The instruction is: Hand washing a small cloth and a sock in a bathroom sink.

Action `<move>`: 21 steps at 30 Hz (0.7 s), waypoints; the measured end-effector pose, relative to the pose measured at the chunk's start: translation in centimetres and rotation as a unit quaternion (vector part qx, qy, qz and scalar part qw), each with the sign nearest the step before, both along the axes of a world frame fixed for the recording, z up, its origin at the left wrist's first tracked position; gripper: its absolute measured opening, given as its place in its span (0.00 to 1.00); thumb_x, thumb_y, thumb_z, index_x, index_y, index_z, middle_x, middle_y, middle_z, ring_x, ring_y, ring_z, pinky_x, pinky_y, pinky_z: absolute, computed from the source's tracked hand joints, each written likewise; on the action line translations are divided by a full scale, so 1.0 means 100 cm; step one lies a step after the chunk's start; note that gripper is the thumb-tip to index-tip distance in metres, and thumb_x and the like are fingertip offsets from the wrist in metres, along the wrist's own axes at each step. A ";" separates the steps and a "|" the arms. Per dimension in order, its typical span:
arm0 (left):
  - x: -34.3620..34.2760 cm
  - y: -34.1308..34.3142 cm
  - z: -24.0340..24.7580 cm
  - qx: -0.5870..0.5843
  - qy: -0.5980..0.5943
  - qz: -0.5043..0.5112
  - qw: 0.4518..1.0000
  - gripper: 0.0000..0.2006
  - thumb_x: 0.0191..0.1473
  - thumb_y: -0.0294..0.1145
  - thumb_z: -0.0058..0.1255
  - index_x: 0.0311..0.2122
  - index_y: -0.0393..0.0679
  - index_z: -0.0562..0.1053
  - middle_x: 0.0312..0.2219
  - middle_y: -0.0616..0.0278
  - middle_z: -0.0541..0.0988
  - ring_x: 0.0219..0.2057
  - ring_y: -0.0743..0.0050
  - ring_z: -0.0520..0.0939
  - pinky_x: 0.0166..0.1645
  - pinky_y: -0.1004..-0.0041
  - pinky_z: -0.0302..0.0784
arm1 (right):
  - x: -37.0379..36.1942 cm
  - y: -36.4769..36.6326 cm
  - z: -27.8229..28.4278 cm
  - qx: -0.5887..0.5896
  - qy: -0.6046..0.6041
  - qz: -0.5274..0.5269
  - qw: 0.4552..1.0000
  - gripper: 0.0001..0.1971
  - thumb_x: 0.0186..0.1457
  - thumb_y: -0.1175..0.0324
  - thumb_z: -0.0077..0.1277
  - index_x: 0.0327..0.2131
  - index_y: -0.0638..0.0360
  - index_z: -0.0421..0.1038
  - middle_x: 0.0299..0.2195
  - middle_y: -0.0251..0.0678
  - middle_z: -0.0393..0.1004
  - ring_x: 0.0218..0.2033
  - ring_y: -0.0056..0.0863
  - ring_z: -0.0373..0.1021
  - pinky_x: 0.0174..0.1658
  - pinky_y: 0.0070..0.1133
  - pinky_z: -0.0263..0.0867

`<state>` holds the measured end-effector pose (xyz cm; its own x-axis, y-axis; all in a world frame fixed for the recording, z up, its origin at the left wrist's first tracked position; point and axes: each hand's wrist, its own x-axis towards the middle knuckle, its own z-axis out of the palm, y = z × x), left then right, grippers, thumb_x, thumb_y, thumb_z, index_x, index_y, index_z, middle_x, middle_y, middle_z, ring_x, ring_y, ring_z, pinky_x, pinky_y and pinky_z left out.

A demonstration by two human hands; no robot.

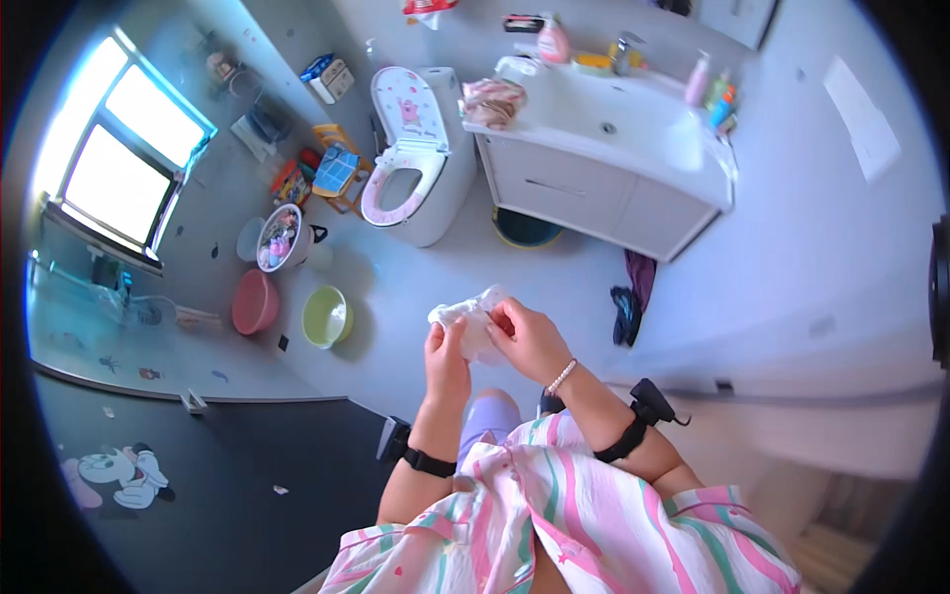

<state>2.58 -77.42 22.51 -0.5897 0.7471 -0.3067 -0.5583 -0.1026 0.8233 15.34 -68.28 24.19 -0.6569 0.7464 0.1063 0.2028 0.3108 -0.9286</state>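
Note:
Between my hands, in front of my body, is a crumpled white plastic bag (478, 337), thin and partly see-through. My left hand (447, 368) pinches its left side between thumb and fingers. On the right side, the fingertips of my right hand (531, 343) are closed on the bag's upper edge. The bag hangs a little below my fingers, over the floor. What might be inside it cannot be made out.
Ahead stands a toilet (426, 188) with its lid up; a white sink cabinet (594, 188) is to its right. A green basin (328, 317), a pink basin (255, 302) and a filled bucket (282, 238) sit at left. Dark cloth (633, 297) lies by the cabinet.

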 end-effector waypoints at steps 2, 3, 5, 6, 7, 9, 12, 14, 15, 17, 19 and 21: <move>-0.028 0.046 0.005 -0.010 0.015 0.012 1.000 0.10 0.58 0.28 0.48 0.44 0.39 0.70 0.38 0.60 0.77 0.39 0.71 0.80 0.45 0.72 0.76 | -0.028 0.049 0.004 -0.012 0.002 0.014 1.000 0.10 0.54 0.66 0.53 0.35 0.61 0.69 0.29 0.44 0.78 0.31 0.41 0.76 0.35 0.30 0.70; -0.040 0.070 0.008 -0.024 0.027 0.011 0.999 0.10 0.59 0.28 0.48 0.44 0.39 0.70 0.38 0.60 0.77 0.39 0.71 0.80 0.44 0.72 0.76 | -0.041 0.073 0.006 -0.027 0.002 0.016 1.000 0.10 0.54 0.65 0.53 0.35 0.61 0.69 0.30 0.45 0.78 0.31 0.41 0.76 0.35 0.31 0.70; -0.063 0.115 0.014 -0.033 0.025 0.006 0.999 0.10 0.58 0.30 0.49 0.44 0.39 0.70 0.37 0.62 0.77 0.38 0.74 0.79 0.42 0.74 0.75 | -0.064 0.112 0.002 -0.027 -0.001 0.017 0.999 0.10 0.55 0.65 0.53 0.36 0.62 0.70 0.30 0.46 0.78 0.32 0.41 0.76 0.36 0.31 0.70; -0.073 0.138 0.014 -0.046 0.022 -0.002 0.999 0.10 0.58 0.31 0.50 0.43 0.40 0.71 0.36 0.63 0.77 0.37 0.76 0.78 0.40 0.75 0.75 | -0.075 0.134 0.000 -0.030 -0.005 0.017 0.999 0.11 0.55 0.65 0.53 0.36 0.62 0.70 0.31 0.46 0.78 0.32 0.42 0.76 0.36 0.31 0.71; -0.084 0.163 0.013 -0.044 0.021 -0.008 0.999 0.10 0.58 0.31 0.50 0.43 0.40 0.71 0.36 0.63 0.77 0.37 0.76 0.78 0.40 0.75 0.75 | -0.085 0.158 -0.004 -0.029 -0.007 0.010 1.000 0.11 0.55 0.65 0.53 0.36 0.62 0.70 0.31 0.46 0.78 0.32 0.42 0.76 0.36 0.31 0.71; -0.106 0.222 0.009 -0.038 0.031 -0.067 0.997 0.10 0.58 0.32 0.49 0.43 0.40 0.71 0.36 0.63 0.77 0.36 0.76 0.78 0.37 0.75 0.75 | -0.100 0.208 -0.016 -0.020 -0.027 -0.009 0.999 0.11 0.55 0.64 0.53 0.36 0.63 0.70 0.32 0.47 0.78 0.32 0.42 0.77 0.36 0.31 0.71; -0.126 0.310 0.001 -0.047 0.027 -0.142 0.988 0.10 0.58 0.33 0.49 0.43 0.39 0.72 0.35 0.63 0.77 0.35 0.76 0.78 0.39 0.75 0.74 | -0.104 0.274 -0.019 -0.020 -0.019 -0.068 0.997 0.11 0.55 0.65 0.54 0.36 0.63 0.70 0.31 0.47 0.78 0.32 0.43 0.77 0.36 0.30 0.71; -0.133 0.370 0.001 -0.050 0.012 -0.182 0.982 0.11 0.59 0.31 0.49 0.44 0.38 0.71 0.36 0.61 0.77 0.37 0.74 0.78 0.42 0.74 0.75 | -0.105 0.322 -0.020 -0.033 -0.007 -0.112 0.993 0.10 0.56 0.67 0.54 0.36 0.63 0.70 0.31 0.46 0.78 0.32 0.42 0.76 0.36 0.29 0.71; -0.135 0.396 0.002 -0.054 -0.001 -0.209 0.976 0.12 0.59 0.30 0.48 0.46 0.36 0.70 0.37 0.60 0.78 0.39 0.71 0.79 0.45 0.73 0.75 | -0.103 0.341 -0.015 -0.038 -0.014 -0.126 0.991 0.10 0.56 0.67 0.54 0.36 0.63 0.70 0.31 0.46 0.78 0.32 0.42 0.76 0.36 0.29 0.71; -0.131 0.448 0.013 -0.026 -0.012 -0.268 0.963 0.12 0.60 0.30 0.46 0.46 0.36 0.69 0.41 0.56 0.78 0.44 0.66 0.80 0.50 0.70 0.74 | -0.093 0.375 -0.001 -0.059 0.003 -0.175 0.983 0.09 0.57 0.68 0.53 0.37 0.64 0.70 0.30 0.46 0.78 0.31 0.41 0.76 0.35 0.28 0.72; -0.121 0.495 0.038 0.017 -0.049 -0.288 0.956 0.13 0.60 0.30 0.45 0.47 0.35 0.69 0.42 0.53 0.78 0.46 0.64 0.79 0.52 0.68 0.73 | -0.075 0.413 0.000 -0.033 0.020 -0.206 0.978 0.08 0.57 0.70 0.53 0.39 0.63 0.70 0.31 0.43 0.77 0.32 0.35 0.76 0.35 0.25 0.71; -0.107 0.540 0.054 0.036 -0.056 -0.287 0.956 0.14 0.61 0.31 0.44 0.48 0.34 0.69 0.42 0.53 0.78 0.46 0.63 0.79 0.53 0.68 0.73 | -0.047 0.461 -0.002 0.001 0.079 -0.281 0.956 0.08 0.59 0.70 0.52 0.40 0.62 0.71 0.32 0.37 0.77 0.34 0.26 0.75 0.35 0.21 0.71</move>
